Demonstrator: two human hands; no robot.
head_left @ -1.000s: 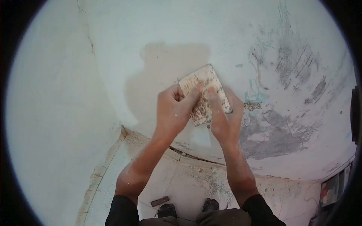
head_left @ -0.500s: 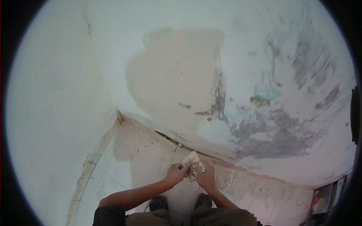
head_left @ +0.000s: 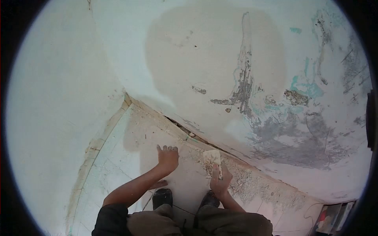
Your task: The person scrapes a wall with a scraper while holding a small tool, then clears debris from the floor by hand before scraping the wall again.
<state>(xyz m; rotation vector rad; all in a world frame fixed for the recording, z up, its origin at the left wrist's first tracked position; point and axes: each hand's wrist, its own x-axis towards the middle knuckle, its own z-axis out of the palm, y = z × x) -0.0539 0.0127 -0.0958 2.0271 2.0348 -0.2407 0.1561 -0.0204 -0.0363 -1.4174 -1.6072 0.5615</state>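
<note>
My right hand (head_left: 220,181) grips a pale, flat, roughly rectangular piece (head_left: 212,156) with dirty, crumbly marks, close to the base of the wall. Its thumb lies along the face of the piece. My left hand (head_left: 168,159) is apart from it, over the floor to the left, with the fingers curled in; whatever they may hold is hidden. Loose rubble and dust (head_left: 252,183) lie along the floor beside my right hand. A dark open gap (head_left: 183,128) runs along the foot of the wall ahead.
The wall (head_left: 177,70) has grey scraped patches (head_left: 291,137) and a vertical damaged streak (head_left: 245,78). A ledge (head_left: 92,147) borders the floor at left. My shoes (head_left: 162,198) stand on tiles, near a brown stick-like thing (head_left: 158,185). Framed items (head_left: 332,218) stand at lower right.
Both hands were together on the pale piece. My left hand has let go and moved left and up; my right hand keeps the piece, now slightly farther right. The view has shifted.
</note>
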